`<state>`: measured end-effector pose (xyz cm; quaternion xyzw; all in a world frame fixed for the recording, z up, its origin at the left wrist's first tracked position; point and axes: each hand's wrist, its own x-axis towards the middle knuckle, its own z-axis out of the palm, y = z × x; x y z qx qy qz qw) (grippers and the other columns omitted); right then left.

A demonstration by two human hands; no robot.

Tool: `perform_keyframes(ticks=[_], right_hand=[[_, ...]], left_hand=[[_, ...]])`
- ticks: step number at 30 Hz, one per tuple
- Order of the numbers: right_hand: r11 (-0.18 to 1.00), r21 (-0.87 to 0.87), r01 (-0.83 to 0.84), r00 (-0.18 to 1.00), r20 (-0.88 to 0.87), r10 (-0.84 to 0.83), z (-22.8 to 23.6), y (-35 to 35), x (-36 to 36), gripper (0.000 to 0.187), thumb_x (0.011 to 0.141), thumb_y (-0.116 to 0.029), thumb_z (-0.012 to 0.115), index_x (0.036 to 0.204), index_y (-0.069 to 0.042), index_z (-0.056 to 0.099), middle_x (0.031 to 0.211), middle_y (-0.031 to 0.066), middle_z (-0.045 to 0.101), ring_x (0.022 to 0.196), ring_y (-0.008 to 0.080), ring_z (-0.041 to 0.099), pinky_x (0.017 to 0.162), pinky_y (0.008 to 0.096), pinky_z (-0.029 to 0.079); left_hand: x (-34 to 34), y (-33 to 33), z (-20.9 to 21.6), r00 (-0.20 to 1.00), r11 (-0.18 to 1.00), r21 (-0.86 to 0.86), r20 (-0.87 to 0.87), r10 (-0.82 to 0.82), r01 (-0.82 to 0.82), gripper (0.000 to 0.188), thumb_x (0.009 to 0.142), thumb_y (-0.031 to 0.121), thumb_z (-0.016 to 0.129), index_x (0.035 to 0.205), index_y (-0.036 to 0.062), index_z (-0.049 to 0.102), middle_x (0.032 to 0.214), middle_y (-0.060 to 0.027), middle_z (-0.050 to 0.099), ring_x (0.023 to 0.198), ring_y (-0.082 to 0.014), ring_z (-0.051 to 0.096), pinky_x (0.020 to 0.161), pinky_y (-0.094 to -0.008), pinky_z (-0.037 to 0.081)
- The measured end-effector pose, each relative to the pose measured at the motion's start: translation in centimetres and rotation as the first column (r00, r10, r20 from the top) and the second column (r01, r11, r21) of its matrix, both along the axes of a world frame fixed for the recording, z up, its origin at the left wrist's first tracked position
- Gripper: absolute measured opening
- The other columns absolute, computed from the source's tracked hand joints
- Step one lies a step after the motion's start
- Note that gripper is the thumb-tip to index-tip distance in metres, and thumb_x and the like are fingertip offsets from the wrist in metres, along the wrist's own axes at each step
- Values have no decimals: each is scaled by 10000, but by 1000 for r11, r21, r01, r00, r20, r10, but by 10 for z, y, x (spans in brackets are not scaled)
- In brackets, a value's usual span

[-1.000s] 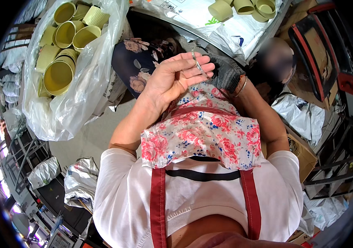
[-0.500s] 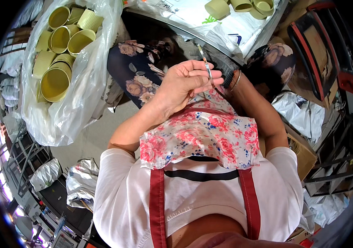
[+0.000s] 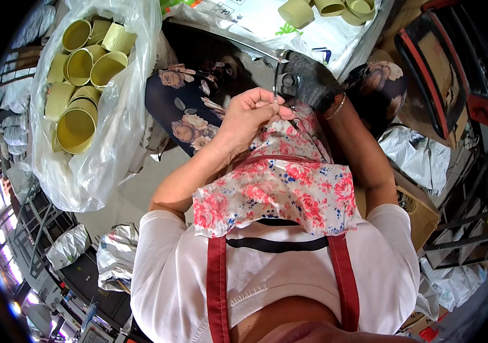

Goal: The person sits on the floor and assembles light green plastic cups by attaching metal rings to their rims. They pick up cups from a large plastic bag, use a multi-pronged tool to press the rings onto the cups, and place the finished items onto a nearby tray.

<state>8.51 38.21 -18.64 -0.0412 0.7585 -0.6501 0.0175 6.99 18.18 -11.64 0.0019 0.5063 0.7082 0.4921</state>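
My left hand (image 3: 253, 114), bare, pinches the lower end of a thin dark strip (image 3: 276, 83) between thumb and fingers. The strip stands nearly upright above my lap, and its exact kind does not show. My right hand (image 3: 315, 83) wears a dark grey glove and is curled close against the strip's right side. Small shiny spots show by its fingers, but what they hold is hard to make out. Under both hands lies my apron (image 3: 272, 183), white with pink and blue flowers.
At the left, a clear plastic bag (image 3: 98, 177) holds several yellow-green cups (image 3: 76, 130). More such cups (image 3: 296, 12) lie on white sheeting (image 3: 249, 20) ahead. A black and red frame (image 3: 429, 86) stands at the right, near a silvery bag (image 3: 415, 154) and a cardboard box (image 3: 418, 214).
My gloved right hand has come up from behind the left hand to the strip. The left hand has closed its fingers more and dipped slightly; the strip now stands more upright.
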Motion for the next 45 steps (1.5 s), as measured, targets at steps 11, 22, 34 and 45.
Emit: perform_keyframes(ticks=[11, 22, 34, 45], right_hand=[[538, -839, 75, 952, 222, 213, 60, 42, -2, 185, 885, -150, 475, 925, 15, 549, 615, 22, 486, 520, 120, 466, 508, 270, 416], [860, -206, 467, 869, 287, -403, 81, 86, -47, 288, 879, -174, 493, 1047, 50, 564, 658, 54, 596, 573, 99, 558, 553, 240, 458], [746, 585, 319, 948, -215, -236, 80, 99, -47, 340, 718, -80, 603, 1040, 15, 548, 841, 135, 569, 691, 257, 573, 603, 363, 454], [732, 374, 570, 818, -339, -464, 61, 97, -53, 243, 857, -117, 516, 1067, -10, 578, 852, 154, 634, 712, 216, 622, 679, 315, 485]], left_hand=[[-63, 21, -18, 990, 998, -44, -134, 47, -53, 180, 870, 62, 480, 1027, -21, 509, 932, -135, 610, 867, -224, 615, 779, -305, 493], [-243, 163, -112, 874, 894, -448, -437, -211, -9, 289, 788, 117, 574, 1060, 20, 555, 912, -68, 620, 789, -150, 592, 689, -265, 464], [-296, 297, -269, 718, 808, -583, -599, -355, -87, 288, 802, 244, 566, 892, -29, 583, 866, -172, 624, 787, -280, 593, 746, -316, 455], [-174, 123, -74, 962, 995, 32, -253, 99, -94, 290, 910, 252, 473, 877, 2, 617, 775, -10, 611, 674, -61, 525, 640, -216, 423]])
